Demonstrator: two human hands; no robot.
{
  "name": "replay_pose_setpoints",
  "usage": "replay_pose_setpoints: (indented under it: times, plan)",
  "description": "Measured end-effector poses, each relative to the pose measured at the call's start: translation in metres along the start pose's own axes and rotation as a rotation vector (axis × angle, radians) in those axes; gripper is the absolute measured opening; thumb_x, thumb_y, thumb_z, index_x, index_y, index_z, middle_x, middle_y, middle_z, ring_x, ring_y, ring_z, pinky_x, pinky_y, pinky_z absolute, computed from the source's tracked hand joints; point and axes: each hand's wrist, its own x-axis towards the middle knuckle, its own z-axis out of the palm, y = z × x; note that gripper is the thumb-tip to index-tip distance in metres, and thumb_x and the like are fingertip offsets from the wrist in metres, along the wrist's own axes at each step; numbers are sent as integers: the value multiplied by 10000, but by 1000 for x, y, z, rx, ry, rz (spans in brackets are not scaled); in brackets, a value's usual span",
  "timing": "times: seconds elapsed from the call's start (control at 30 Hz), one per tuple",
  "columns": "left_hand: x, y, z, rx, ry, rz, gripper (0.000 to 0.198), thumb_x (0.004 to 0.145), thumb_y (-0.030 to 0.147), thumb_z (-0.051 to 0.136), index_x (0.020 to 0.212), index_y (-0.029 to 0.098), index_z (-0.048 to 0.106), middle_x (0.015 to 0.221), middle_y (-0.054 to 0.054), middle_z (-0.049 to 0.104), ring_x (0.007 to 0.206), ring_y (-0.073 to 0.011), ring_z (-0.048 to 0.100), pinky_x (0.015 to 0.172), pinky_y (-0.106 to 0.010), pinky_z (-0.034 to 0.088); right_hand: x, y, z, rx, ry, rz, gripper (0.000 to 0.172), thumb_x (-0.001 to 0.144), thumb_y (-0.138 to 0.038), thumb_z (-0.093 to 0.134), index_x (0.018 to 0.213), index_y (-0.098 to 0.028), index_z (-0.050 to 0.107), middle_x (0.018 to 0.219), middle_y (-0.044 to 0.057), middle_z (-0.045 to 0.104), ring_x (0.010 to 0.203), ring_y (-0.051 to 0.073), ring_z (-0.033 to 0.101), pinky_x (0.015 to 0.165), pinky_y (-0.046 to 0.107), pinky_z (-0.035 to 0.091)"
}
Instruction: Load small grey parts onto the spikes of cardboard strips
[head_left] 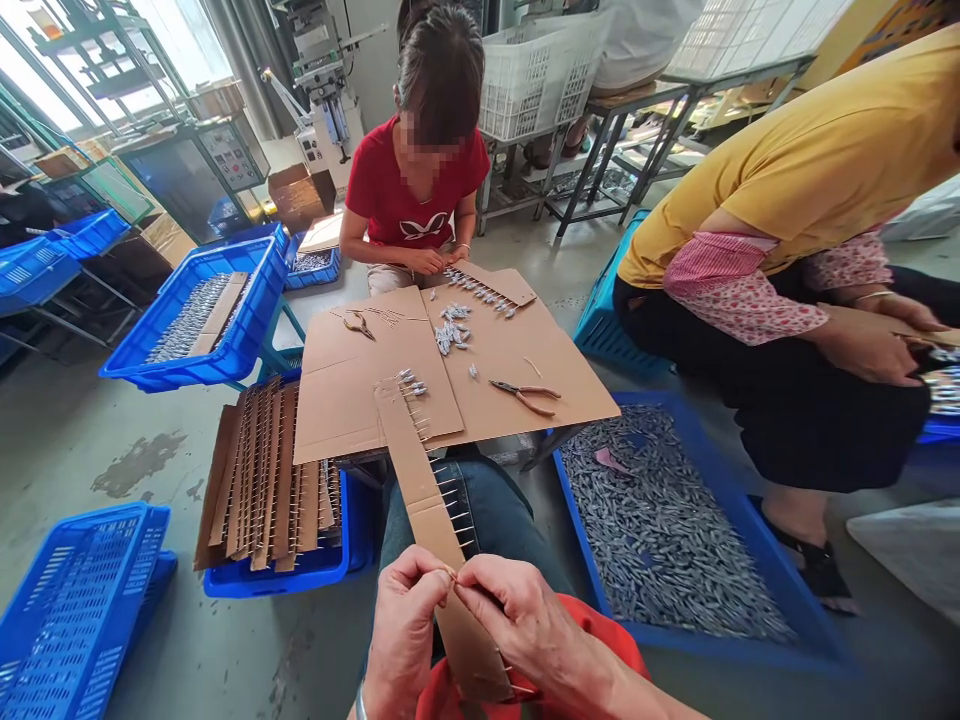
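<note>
A long cardboard strip (427, 515) lies across my lap, its far end resting on the table. Thin metal pins stick out along its right edge, and a few at the far end carry small grey pieces (412, 383). My left hand (407, 615) is closed in a pinch above the strip. Fingertip to fingertip with it, my right hand (521, 610) pinches too, over the strip's pinned edge. Whatever is between the fingertips is too small to make out. Pliers with brownish handles (529, 396) lie on the cardboard-covered table, near a loose pile of grey pieces (453, 330).
A person in red (416, 190) works across the cardboard tabletop (352, 400); another in yellow (757, 210) sits at right. A blue bin of grey pieces (697, 430) is on the floor at right. Stacked pinned strips (259, 470) fill a crate at left. More pliers (360, 325) lie farther back.
</note>
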Motion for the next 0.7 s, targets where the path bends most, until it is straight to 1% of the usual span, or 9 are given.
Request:
replay_pose_setpoints:
  times: [0.07,0.13,0.3,0.37,0.43,0.5,0.57,0.63,0.7]
  plan:
    - [0,0,1,-86,-28,-36,189,697,221,715,573,164,583,565,37,485,574,-103,409,568,-236,369,1,-2,-2,100,-25,64,234,918,-277,502,731,-191,613,682,-1,602,633,130,504,576,236,371]
    - [0,0,1,-177,-68,-74,191,700,215,725,581,164,585,569,35,494,574,-100,419,573,-234,371,3,-4,-5,306,-92,188,212,881,-312,569,716,-183,601,646,-20,566,596,112,476,533,216,349]
    - [-3,1,6,-326,-133,-147,201,690,217,740,597,168,569,579,31,512,556,-100,455,565,-237,398,8,2,-4,1063,-353,520,257,713,-330,759,683,-167,562,509,-75,487,384,33,272,379,167,183]
    - [-5,3,8,-299,-116,-124,205,689,230,732,598,175,557,583,31,510,552,-106,463,562,-241,414,8,7,1,1321,-452,579,293,660,-270,810,657,-158,539,482,-92,449,365,6,198,369,151,141]
    - [-7,5,9,-162,-71,-40,194,708,232,701,589,179,557,596,23,518,566,-113,474,570,-242,428,6,10,6,1506,-502,619,311,634,-197,832,655,-148,526,483,-103,419,373,-11,155,373,132,120]
    - [-9,5,9,41,-4,76,191,734,226,661,574,182,565,615,14,529,587,-122,488,580,-238,437,4,12,10,1586,-482,644,319,620,-154,838,657,-140,521,500,-100,420,390,-18,146,379,121,113]
    - [-11,2,9,217,72,182,204,754,230,634,565,187,567,625,10,531,593,-129,496,574,-236,439,1,13,12,1552,-417,645,320,629,-170,829,643,-144,510,500,-95,429,392,-16,165,384,126,133]
    - [-13,-3,10,332,144,266,214,770,233,617,567,194,564,625,9,532,584,-133,501,556,-235,436,-2,11,12,1407,-326,615,315,666,-240,810,643,-159,507,486,-92,445,377,-4,208,383,144,163]
    - [-15,-10,11,426,194,348,208,779,216,605,575,199,567,630,5,543,585,-139,516,549,-236,438,-4,7,11,1164,-214,565,302,714,-326,777,669,-171,523,482,-84,472,367,21,281,384,164,202]
